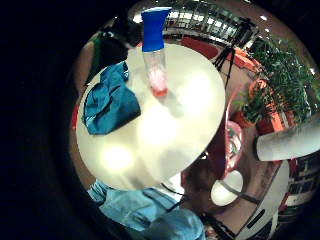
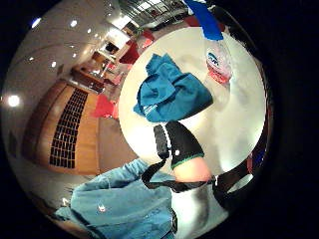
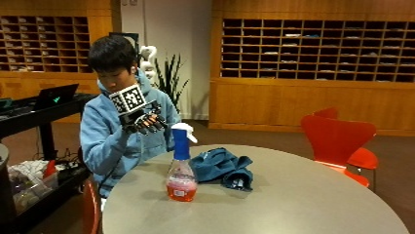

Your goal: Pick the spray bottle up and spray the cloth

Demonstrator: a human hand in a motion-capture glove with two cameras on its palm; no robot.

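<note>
Blue cloth [image 3: 222, 168] lies beside spray bottle [image 3: 181, 168].

person [image 3: 120, 131] | light blue hooded sweatshirt, long sleeves | right hand [image 3: 144, 121]: black glove, black straps

You are seated at a round, pale grey worktop [image 3: 305, 195]. Behind you the back wall is lined with wooden pigeonhole shelving [image 3: 311, 48] above plain wood panelling [image 3: 259, 105], and another bank of pigeonholes [image 3: 42, 44] fills the wall on the other side. Between them runs a white wall strip [image 3: 175, 29] with a tall spiky potted plant [image 3: 170, 80] in front of it. Two red moulded chairs [image 3: 337, 139] stand beside the worktop. A black cart [image 3: 39, 117] carries an open laptop [image 3: 57, 95]. The floor [image 3: 392, 161] is dark brown. Recessed ceiling lights [image 2: 12, 101] glow overhead.
</note>
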